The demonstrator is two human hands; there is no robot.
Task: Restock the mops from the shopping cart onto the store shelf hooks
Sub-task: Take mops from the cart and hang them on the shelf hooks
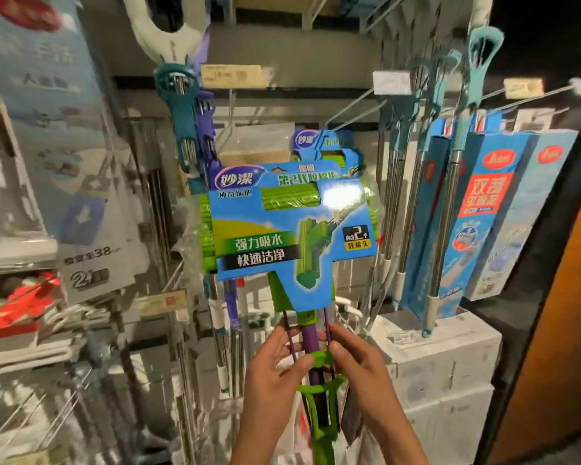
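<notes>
Both hands, left hand (275,360) and right hand (359,364), curl their fingers round the mop (311,344) shaft, steadying it upright; its head nears a far shelf hook (353,105).

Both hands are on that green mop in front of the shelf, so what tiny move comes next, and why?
Probably lift the mop slightly toward the hook: both the left hand and right hand grip its handle, and its head sits below the hook.
</notes>
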